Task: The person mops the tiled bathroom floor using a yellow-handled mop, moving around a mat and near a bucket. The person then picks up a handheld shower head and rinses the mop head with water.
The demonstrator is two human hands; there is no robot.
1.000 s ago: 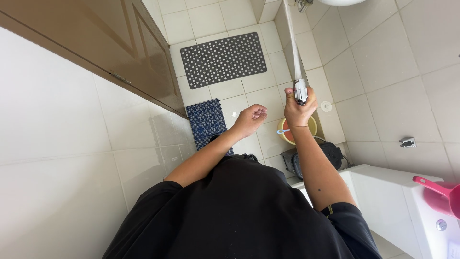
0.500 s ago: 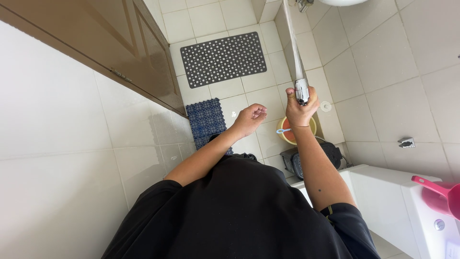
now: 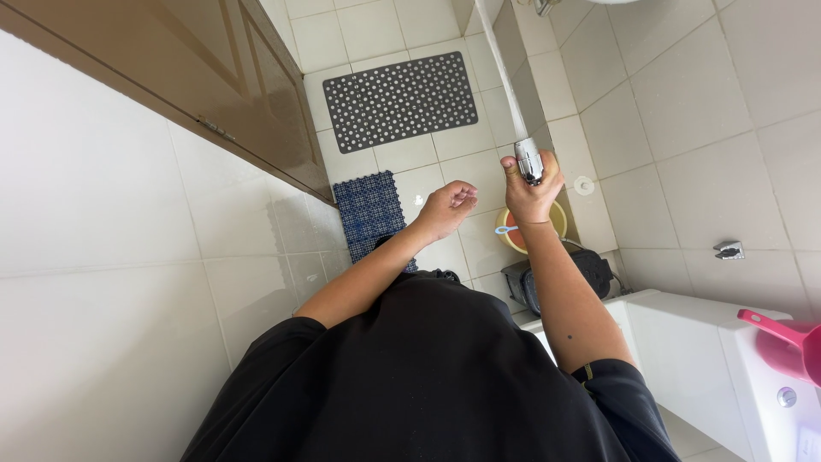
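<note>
Nothing moved; right hand [image 3: 532, 186] hides sprayer [image 3: 528, 159] handle.

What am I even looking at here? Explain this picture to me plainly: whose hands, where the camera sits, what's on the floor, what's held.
No machine here: a person wears one camera on the head, looking down over a black shirt at a tiled bathroom floor. The right hand has its grip closed around a chrome sprayer head with a pale hose running up. The left hand is loosely curled and holds nothing. On the floor lie a grey perforated mat, a small blue mat and a yellow bowl. A pink scoop rests on the white tub at right.
</note>
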